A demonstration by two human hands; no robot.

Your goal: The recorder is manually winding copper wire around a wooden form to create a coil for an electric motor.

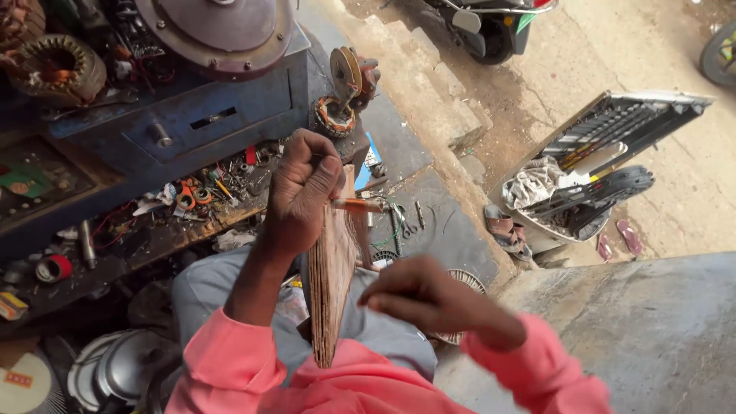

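Pink sleeves point(230, 368) fill the bottom of the view, and from them my two hands rise over my lap. Left hand point(303, 192) is closed around the top of one wooden board point(333, 284), which stands on edge against my grey-trousered knees, tilted slightly away; the fingers also pinch one small copper-coloured tube point(356, 205) that lies across the board's upper edge. Right hand point(429, 299) hovers just beside the board, fingers curled loosely together and holding nothing that I can make out. By my judgement the step in hand is seating the tube on the board; the next move calls for the right hand to close in and steady or work the tube while the left keeps its clamp. Counted around the work: one blue machine point(192, 100) on the cluttered bench, two wound motor cores point(335, 116), one roll of red tape point(54, 268), one pair of scissors point(406, 226) on the stone step, and three sandals point(502, 226) on the ground.
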